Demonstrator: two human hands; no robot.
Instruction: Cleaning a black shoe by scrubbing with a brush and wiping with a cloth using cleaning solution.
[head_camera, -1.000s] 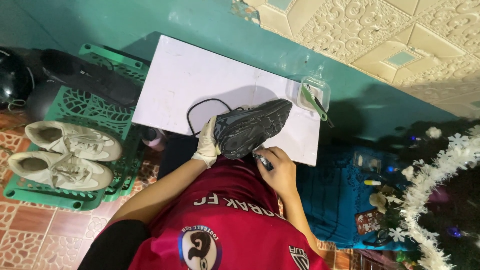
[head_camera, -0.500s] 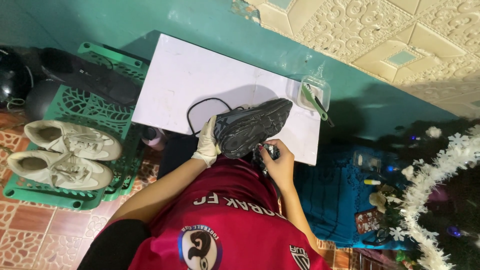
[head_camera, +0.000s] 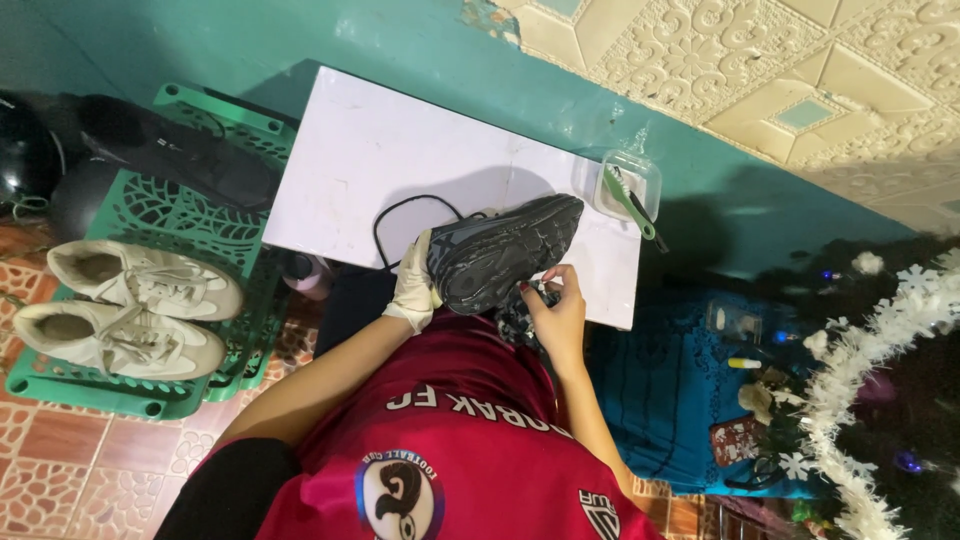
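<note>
One dark shoe (head_camera: 505, 252) lies sole-up at the near edge of the white counter (head_camera: 400, 160), its toe toward the tub. The left hand (head_camera: 413, 285), in a pale glove, has its grip wrapped around the shoe's heel end, fingers pressed to its side. The bare right hand (head_camera: 555, 310) sits just below the shoe's sole edge, its grip pinched on a small dark thing, too small to tell what. One black lace (head_camera: 400, 215) loops across the counter from the shoe.

One clear tub (head_camera: 645, 180) stands at the counter's right end; in it lies one green brush (head_camera: 628, 198), its handle sticking out over the rim.

Left of the counter are two green crates (head_camera: 150, 215). Two white sneakers (head_camera: 130, 305) rest side by side on the nearer crate; one black shoe (head_camera: 170, 150) lies on the farther one. One dark helmet (head_camera: 25, 150) sits at the far left.

Right of the person is one blue mat (head_camera: 680, 400) with a few small items on it, too small to tell apart. One white garland (head_camera: 860, 370) runs along the right side.
</note>
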